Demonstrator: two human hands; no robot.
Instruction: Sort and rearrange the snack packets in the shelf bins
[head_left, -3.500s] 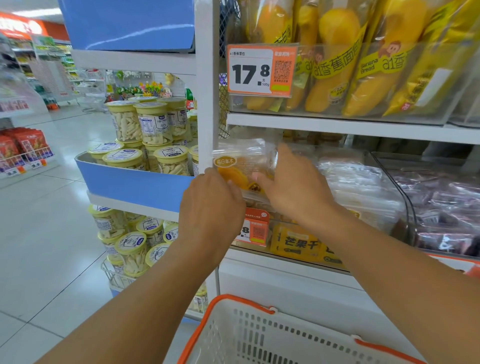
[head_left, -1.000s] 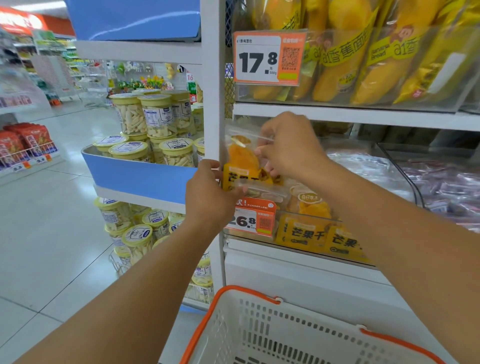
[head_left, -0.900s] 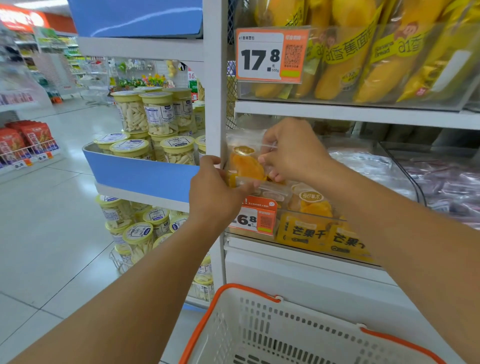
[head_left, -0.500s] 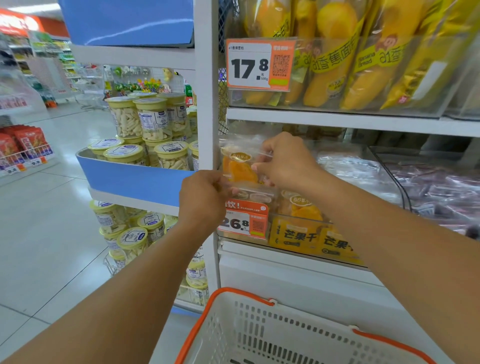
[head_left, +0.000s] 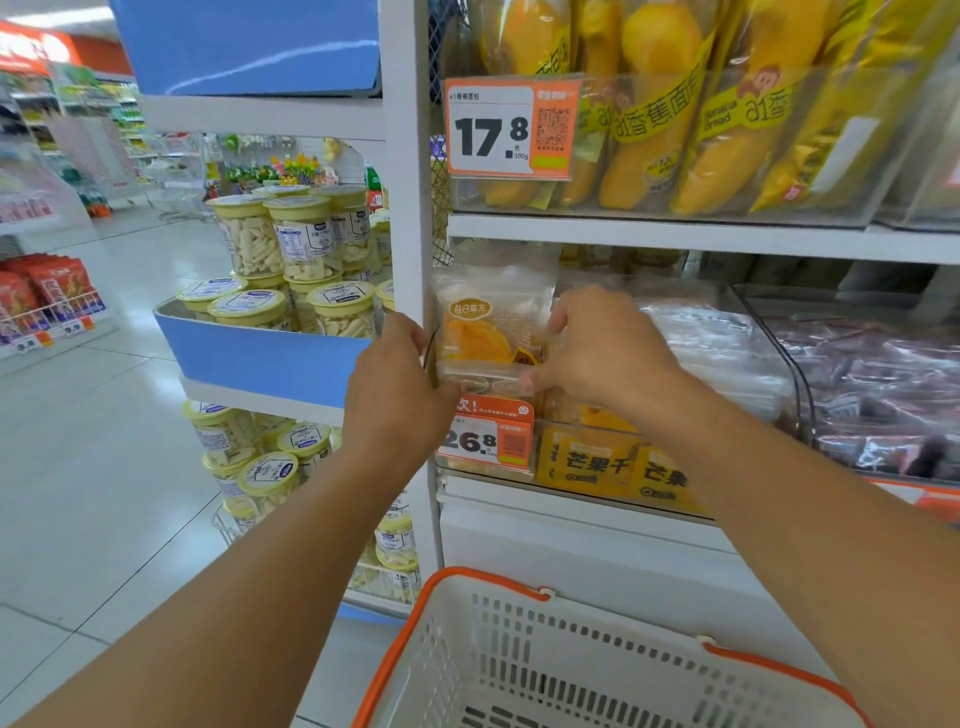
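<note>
While packet (head_left: 488, 332) is pinched upright by left hand (head_left: 397, 387) and right hand (head_left: 597, 345), should be lowered squarely into bin (head_left: 587, 462).

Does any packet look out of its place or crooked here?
Only the mango packet: both hands, left hand and right hand, hold it upright above the bin front, not yet settled among the others.

A white upright post (head_left: 404, 218) of the shelving stands before me. To its left, white shelf boards (head_left: 260, 115) carry blue trays (head_left: 260, 364). Beyond these, a pale glossy tiled floor (head_left: 104, 493) runs back to further racks (head_left: 47, 312) along the far left aisle. An orange sign band (head_left: 36, 49) crosses the top left corner. Lighting is bright and even, with reflections on the tiles.
</note>
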